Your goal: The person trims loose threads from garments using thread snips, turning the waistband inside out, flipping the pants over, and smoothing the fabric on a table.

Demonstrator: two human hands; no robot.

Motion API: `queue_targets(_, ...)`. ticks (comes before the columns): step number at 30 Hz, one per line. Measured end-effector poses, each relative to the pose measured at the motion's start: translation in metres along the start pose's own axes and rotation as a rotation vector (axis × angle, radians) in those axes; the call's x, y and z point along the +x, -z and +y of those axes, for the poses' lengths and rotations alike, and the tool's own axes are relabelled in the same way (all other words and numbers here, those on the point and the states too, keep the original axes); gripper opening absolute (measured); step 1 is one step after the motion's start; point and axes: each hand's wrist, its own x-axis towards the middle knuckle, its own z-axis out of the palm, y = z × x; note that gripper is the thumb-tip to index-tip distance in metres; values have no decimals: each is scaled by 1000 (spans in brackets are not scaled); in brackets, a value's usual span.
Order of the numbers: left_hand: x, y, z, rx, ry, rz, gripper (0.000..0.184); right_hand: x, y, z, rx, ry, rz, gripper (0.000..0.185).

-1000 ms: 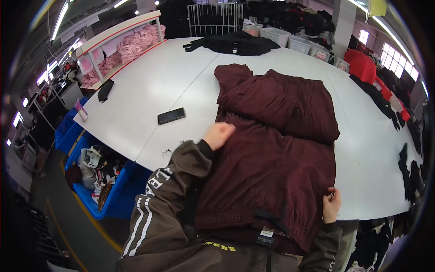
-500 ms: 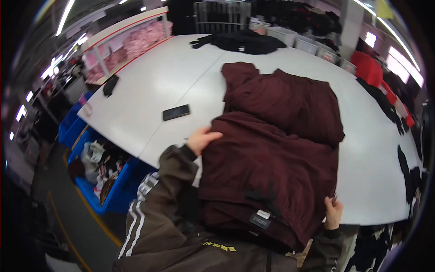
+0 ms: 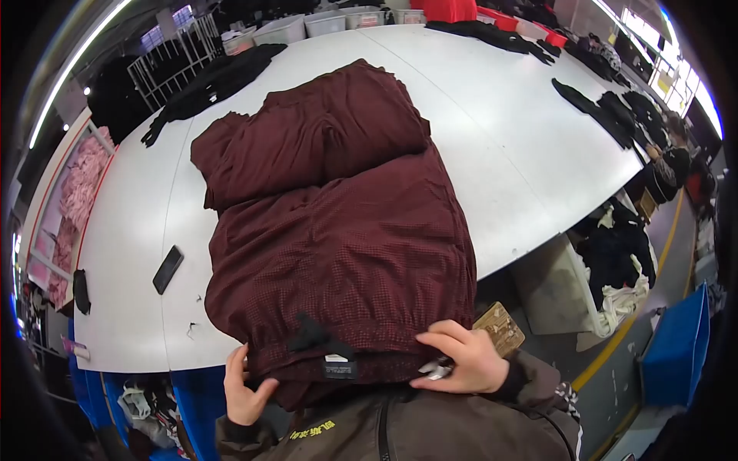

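Note:
Dark maroon trousers (image 3: 338,253) lie in a folded pile, their waistband toward me. A black drawstring bow (image 3: 317,335) and a black label (image 3: 340,370) show at the waistband. My left hand (image 3: 247,390) is at the waistband's left corner, thumb and fingers apart beside the cloth. My right hand (image 3: 469,359) is at the right end of the waistband, fingertips touching the fabric. Tucked in that hand is a small shiny metal tool, which looks like thread snips (image 3: 437,370); the palm hides part of it.
A phone (image 3: 167,270) lies on the white table (image 3: 523,177) to the left. Black garments (image 3: 215,81) lie farther back. Below the right edge stands a bin of cloth (image 3: 557,284), near a blue bin (image 3: 676,346). Another person (image 3: 669,165) is at the far right.
My view has swung right, so the pile appears farther left. My left hand has come from the pile's left side down to the waistband corner; my right hand is now at the waistband's right end.

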Motion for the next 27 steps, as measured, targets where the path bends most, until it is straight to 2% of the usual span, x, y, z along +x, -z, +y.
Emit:
queue_targets(2,2,-11,-19,-328,171,204,48,1,-12,5,-138,-131,-52,45)
queue_targets(3,4,-8,-19,-327,164,202,48,1,-11,8,-141,-130,-45,45)
queue_targets(7,15,5,-18,-239,-225,294,39,7,-1,22,224,-40,-144,48)
queue_targets(8,18,5,-15,-236,-234,293,39,6,-3,25,224,-36,-135,48)
queue_targets(12,30,0,-5,-363,-69,397,37,-2,-13,31,-8,-180,-64,38)
queue_targets(14,34,3,5,-487,260,273,36,6,-14,20,-122,-201,-35,32)
queue_targets(15,41,-1,2,-480,272,307,36,10,-15,20,-104,-175,-53,32)
queue_targets(17,57,-6,-10,-308,44,296,37,15,-10,23,-158,-65,-26,31)
queue_targets(19,52,21,9,17,15,546,31,21,29,9,-161,-144,198,30)
queue_targets(20,41,34,26,27,28,568,31,16,50,-1,-146,-126,185,30)
queue_targets(22,9,59,66,545,-459,838,27,-3,76,-17,-328,18,247,34)
queue_targets(24,-27,69,83,712,-600,409,20,-16,70,-19,-367,-20,22,39)
queue_targets(25,-33,65,83,753,-474,132,23,-28,56,-7,-368,-4,18,39)
queue_targets(27,-26,44,43,585,-234,-251,18,-45,26,32,-115,-124,-239,41)
